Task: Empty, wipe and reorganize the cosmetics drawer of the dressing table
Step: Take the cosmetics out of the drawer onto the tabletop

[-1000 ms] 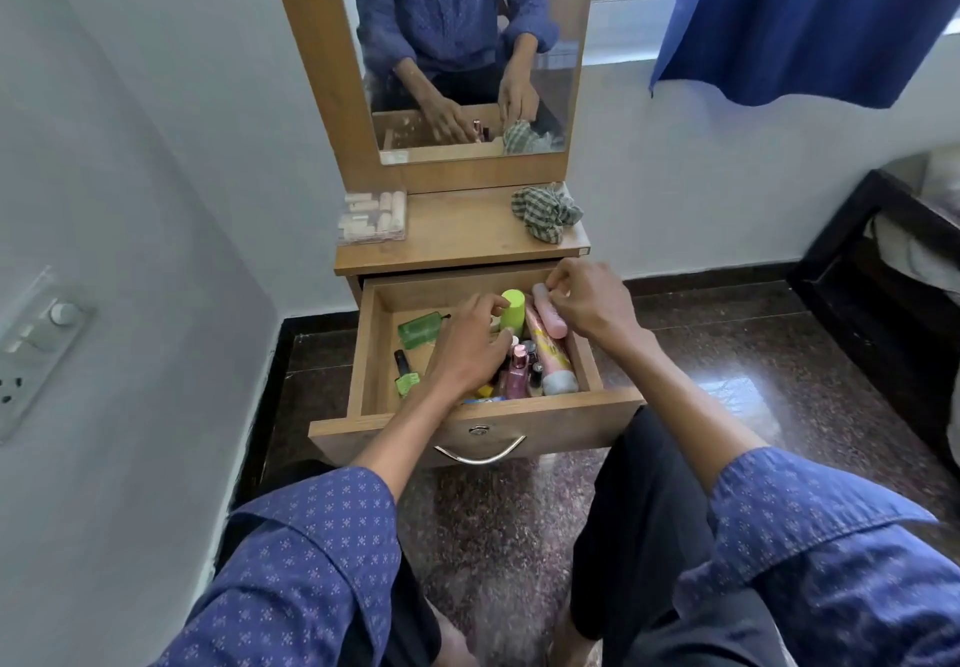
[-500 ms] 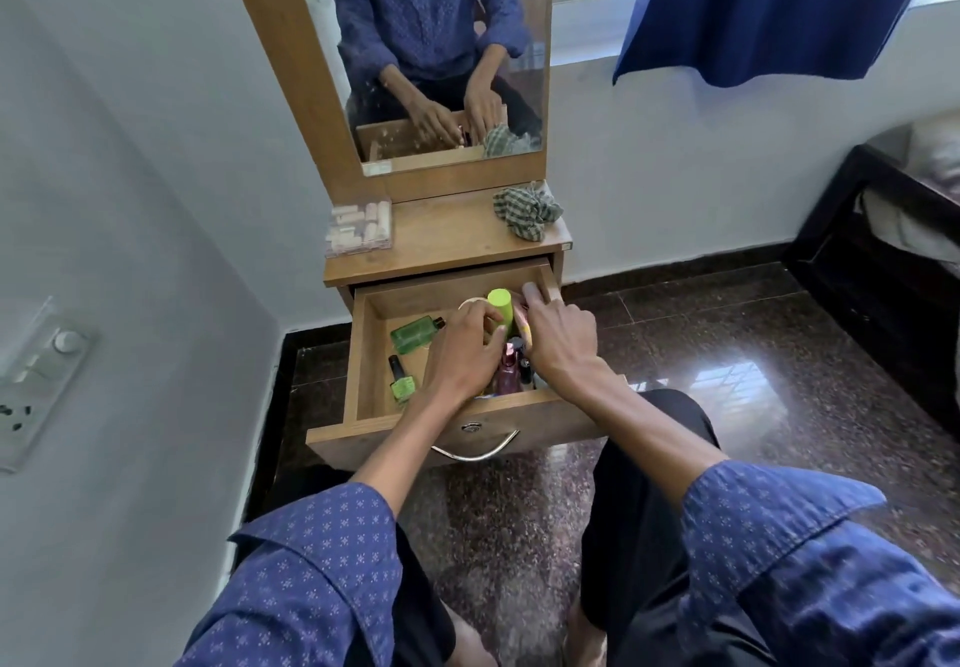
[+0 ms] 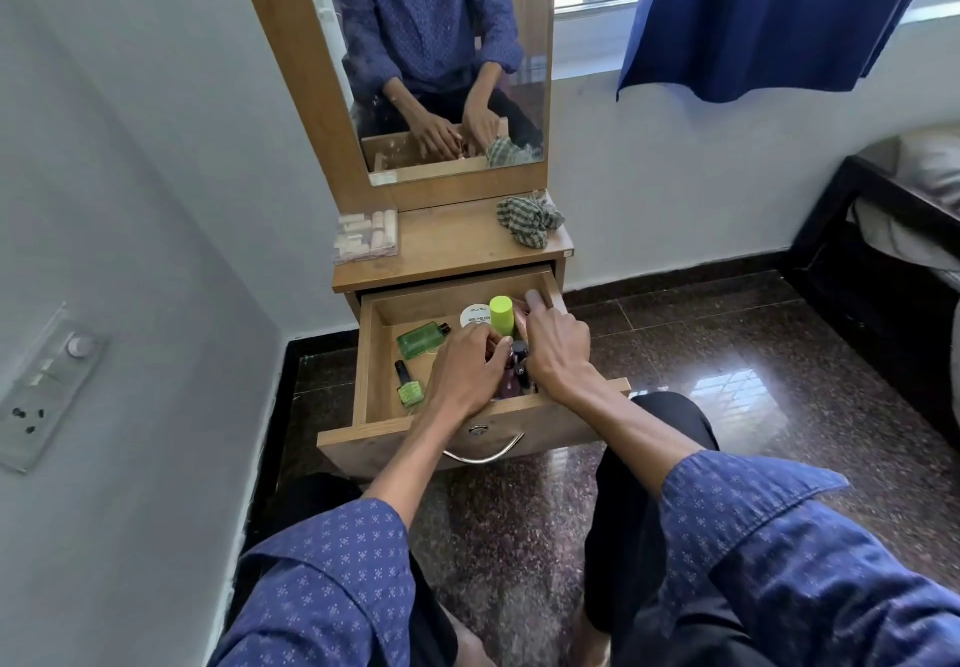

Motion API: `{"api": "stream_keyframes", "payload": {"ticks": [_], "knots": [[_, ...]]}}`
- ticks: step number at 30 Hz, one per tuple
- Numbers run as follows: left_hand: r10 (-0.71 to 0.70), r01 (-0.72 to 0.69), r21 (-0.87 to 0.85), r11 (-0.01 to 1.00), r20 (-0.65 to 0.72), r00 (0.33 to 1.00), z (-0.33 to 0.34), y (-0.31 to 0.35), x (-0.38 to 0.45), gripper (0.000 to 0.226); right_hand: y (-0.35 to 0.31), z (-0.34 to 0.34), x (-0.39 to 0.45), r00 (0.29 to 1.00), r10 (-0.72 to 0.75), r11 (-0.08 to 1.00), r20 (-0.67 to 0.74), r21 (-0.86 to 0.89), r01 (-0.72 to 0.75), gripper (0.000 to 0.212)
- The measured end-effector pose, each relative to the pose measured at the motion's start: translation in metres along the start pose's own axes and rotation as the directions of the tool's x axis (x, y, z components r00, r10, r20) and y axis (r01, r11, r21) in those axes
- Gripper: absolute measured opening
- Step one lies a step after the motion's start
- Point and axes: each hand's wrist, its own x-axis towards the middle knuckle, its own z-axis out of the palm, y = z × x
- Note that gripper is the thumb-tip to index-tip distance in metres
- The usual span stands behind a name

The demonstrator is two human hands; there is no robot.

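Emptying barely begun: open drawer (image 3: 370, 354) still full of cosmetics, both hands inside, left hand (image 3: 467, 372) curled gripping small bottles (image 3: 514, 370), right hand (image 3: 553, 349) grip unclear, cloth (image 3: 530, 219) unused on tabletop.

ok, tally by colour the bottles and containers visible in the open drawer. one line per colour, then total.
Green: 3 — flat bottle, nail polish, lime-capped tube
White: 1 — round jar
Dark: 2 — bottles between the hands
Pink: 1 — tube
Total: 7 visible; hands may hide more.
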Motion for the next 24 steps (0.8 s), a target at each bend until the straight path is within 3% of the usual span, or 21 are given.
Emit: {"api": "stream_keyframes", "payload": {"ticks": [6,10,16,20,24], "knots": [[-0.039,0.039,-0.031,0.999,0.005,0.999,-0.004,0.001,0.0,0.025,0.006,0.001,0.004,0.998,0.052,0.985,0.032,0.165,-0.056,0.061],[-0.051,0.051,-0.029,0.998,0.003,0.999,-0.005,0.003,0.0,0.027,0.008,-0.012,0.002,0.991,0.123,0.95,0.049,0.282,-0.131,0.074],[-0.039,0.039,-0.059,0.998,0.006,0.999,-0.009,0.004,0.0,0.033,0.015,-0.03,0.001,0.988,0.152,0.883,-0.031,0.453,-0.122,0.055],[-0.109,0.106,-0.364,0.925,0.014,0.994,-0.018,0.004,0.004,0.036,0.015,-0.046,0.001,0.994,0.064,0.856,-0.092,0.516,-0.007,0.053],[-0.133,0.177,-0.615,0.769,0.117,0.984,-0.038,0.009,0.008,0.047,0.011,-0.053,0.006,0.988,-0.081,0.713,-0.135,0.684,0.152,0.049]]}}
